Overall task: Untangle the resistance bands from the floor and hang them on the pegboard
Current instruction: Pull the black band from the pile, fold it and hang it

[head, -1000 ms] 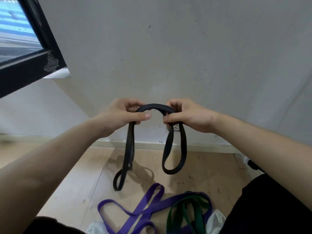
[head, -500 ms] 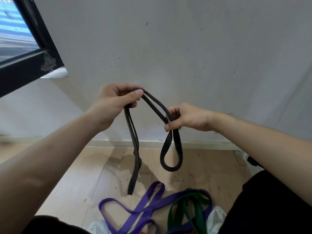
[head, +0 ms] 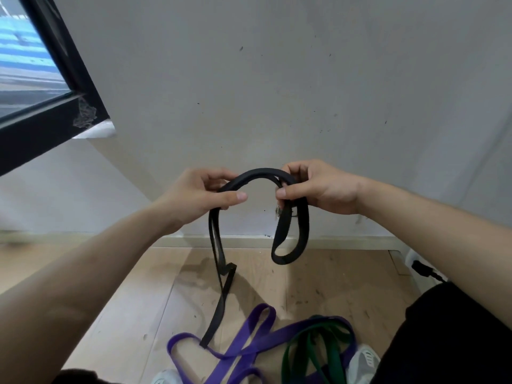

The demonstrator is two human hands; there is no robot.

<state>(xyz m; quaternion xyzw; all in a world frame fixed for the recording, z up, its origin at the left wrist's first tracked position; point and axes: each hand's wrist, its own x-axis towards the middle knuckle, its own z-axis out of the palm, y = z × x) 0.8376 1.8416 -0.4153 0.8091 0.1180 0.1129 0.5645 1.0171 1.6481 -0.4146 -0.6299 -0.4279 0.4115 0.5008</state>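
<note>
I hold a black resistance band [head: 256,174] up in front of the grey wall. My left hand [head: 199,194] pinches its left side and my right hand [head: 318,187] pinches its right side, with a short arch of band between them. A long doubled strand hangs from the left hand down to the floor. A short loop hangs below the right hand. On the wooden floor by my feet lie a purple band [head: 249,345] and a green band [head: 318,347], crossed over each other. No pegboard is in view.
A black-framed window [head: 55,106] sits at the upper left. A white baseboard [head: 249,241] runs along the wall. My white shoes [head: 363,361] and dark trouser legs fill the bottom edge. A black plug and cable [head: 424,268] lie at the right.
My left hand has come down from its raised position and my right hand has risen, so both are level again. The band's long end has dropped lower, onto the purple band.
</note>
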